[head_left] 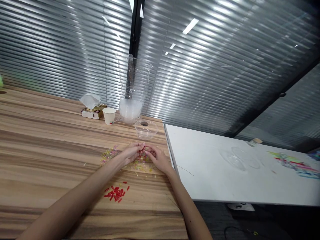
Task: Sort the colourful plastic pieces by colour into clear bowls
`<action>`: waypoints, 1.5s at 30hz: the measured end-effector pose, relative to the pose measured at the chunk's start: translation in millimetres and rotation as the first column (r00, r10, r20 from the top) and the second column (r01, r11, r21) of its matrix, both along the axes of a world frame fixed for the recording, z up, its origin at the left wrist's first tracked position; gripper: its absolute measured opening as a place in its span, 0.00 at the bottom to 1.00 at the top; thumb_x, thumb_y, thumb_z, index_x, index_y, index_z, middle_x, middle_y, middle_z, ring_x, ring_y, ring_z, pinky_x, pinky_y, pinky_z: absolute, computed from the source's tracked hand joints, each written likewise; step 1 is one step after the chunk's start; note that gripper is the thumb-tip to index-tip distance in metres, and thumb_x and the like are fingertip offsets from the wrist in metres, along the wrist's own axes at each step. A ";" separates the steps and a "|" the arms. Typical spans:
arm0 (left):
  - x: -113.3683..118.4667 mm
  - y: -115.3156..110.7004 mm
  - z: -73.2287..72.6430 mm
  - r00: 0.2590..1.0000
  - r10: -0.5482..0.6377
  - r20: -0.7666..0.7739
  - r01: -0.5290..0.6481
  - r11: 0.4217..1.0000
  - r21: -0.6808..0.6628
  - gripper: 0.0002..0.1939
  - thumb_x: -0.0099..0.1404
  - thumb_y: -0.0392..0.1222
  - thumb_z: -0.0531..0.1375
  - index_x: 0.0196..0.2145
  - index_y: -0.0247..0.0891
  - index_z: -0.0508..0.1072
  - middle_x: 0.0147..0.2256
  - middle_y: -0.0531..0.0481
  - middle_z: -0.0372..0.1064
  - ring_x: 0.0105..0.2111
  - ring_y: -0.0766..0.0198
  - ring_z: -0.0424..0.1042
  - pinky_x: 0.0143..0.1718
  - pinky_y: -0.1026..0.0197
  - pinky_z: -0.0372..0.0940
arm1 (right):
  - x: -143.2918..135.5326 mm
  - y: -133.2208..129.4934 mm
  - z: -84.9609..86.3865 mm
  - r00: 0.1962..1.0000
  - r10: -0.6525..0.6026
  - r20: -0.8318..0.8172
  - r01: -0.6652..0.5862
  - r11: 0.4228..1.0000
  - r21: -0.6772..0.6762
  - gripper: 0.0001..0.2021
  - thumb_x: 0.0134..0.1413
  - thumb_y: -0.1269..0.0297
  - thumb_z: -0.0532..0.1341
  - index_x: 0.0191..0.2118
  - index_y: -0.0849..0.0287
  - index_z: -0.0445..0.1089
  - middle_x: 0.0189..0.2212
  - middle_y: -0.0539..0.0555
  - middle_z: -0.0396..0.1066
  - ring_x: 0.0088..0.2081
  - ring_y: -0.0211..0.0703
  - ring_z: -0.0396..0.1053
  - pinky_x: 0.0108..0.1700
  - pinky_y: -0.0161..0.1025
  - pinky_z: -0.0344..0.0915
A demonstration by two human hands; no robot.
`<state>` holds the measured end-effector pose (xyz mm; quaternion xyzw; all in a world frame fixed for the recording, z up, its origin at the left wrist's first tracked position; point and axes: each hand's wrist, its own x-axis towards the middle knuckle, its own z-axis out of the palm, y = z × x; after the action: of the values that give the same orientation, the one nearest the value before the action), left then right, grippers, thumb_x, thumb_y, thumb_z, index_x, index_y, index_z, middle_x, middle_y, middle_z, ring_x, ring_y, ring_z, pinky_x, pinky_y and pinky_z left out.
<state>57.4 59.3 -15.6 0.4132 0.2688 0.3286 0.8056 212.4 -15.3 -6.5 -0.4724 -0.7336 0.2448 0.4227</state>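
Observation:
My left hand (pixel 132 153) and my right hand (pixel 158 158) meet fingertip to fingertip over the wooden table, both with fingers pinched. Whatever lies between the fingertips is too small to make out. Beneath and around them are scattered thin yellow and pink snippets (pixel 141 165), with more of these bits (pixel 108 155) left of my left wrist. Closer to me is a loose heap of short red pieces (pixel 116 193), like cut straw. Just beyond my fingers stands a clear plastic bowl (pixel 146 130).
At the back are a tissue box (pixel 91 113), a white paper cup (pixel 109 116) and a stack of clear bowls (pixel 130 110) in a plastic bag. A white table (pixel 212 180) adjoins on the right, holding clear lids (pixel 236 158) and colourful straws (pixel 297 163). Blinds rise behind.

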 end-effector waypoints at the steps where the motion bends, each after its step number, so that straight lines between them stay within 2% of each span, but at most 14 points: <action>1: -0.3 -0.2 0.0 1.000 0.002 -0.002 -0.002 1.000 0.001 0.11 0.51 0.40 0.71 0.26 0.32 0.74 0.25 0.50 0.70 0.25 0.69 0.66 0.29 0.68 0.60 | -0.2 -0.1 0.0 1.000 0.006 -0.001 -0.006 1.000 -0.008 0.15 0.63 0.66 0.55 0.54 0.57 0.66 0.36 0.52 0.74 0.33 0.38 0.72 0.36 0.33 0.67; 8: -0.2 -1.6 1.3 1.000 0.008 -0.019 -0.007 1.000 0.003 0.09 0.55 0.40 0.69 0.26 0.32 0.74 0.25 0.50 0.70 0.25 0.69 0.65 0.28 0.67 0.59 | -0.3 0.0 -1.2 1.000 0.000 0.003 0.000 1.000 -0.028 0.15 0.63 0.63 0.56 0.53 0.58 0.67 0.34 0.52 0.74 0.32 0.39 0.72 0.34 0.33 0.67; 20: 1.5 -5.5 10.5 0.999 0.011 -0.035 -0.012 0.999 -0.038 0.04 0.57 0.33 0.64 0.26 0.32 0.75 0.25 0.50 0.70 0.25 0.69 0.66 0.29 0.68 0.61 | -0.7 -0.6 -1.3 0.999 0.029 -0.029 -0.030 0.999 -0.043 0.15 0.62 0.65 0.56 0.54 0.59 0.66 0.32 0.52 0.74 0.30 0.38 0.71 0.33 0.32 0.66; 36: -0.3 -3.8 6.4 1.000 0.020 -0.006 -0.020 0.999 -0.044 0.08 0.53 0.36 0.69 0.25 0.32 0.73 0.23 0.51 0.69 0.24 0.69 0.65 0.28 0.67 0.60 | 0.3 -0.2 -1.7 0.998 0.043 -0.037 -0.046 0.996 -0.076 0.16 0.61 0.67 0.57 0.54 0.59 0.66 0.33 0.52 0.74 0.30 0.38 0.71 0.35 0.34 0.65; 45: -1.4 -3.6 6.0 1.000 0.022 -0.014 -0.023 0.999 -0.049 0.09 0.53 0.37 0.70 0.25 0.32 0.73 0.24 0.50 0.70 0.25 0.69 0.65 0.29 0.67 0.61 | 1.0 0.6 -3.4 0.999 0.027 -0.022 -0.030 0.991 -0.128 0.19 0.62 0.59 0.56 0.56 0.57 0.64 0.34 0.53 0.74 0.30 0.41 0.71 0.34 0.38 0.67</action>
<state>56.0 55.7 -9.6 0.3926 0.2868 0.3282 0.8099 213.4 -14.7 -9.9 -0.4858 -0.7187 0.3023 0.3952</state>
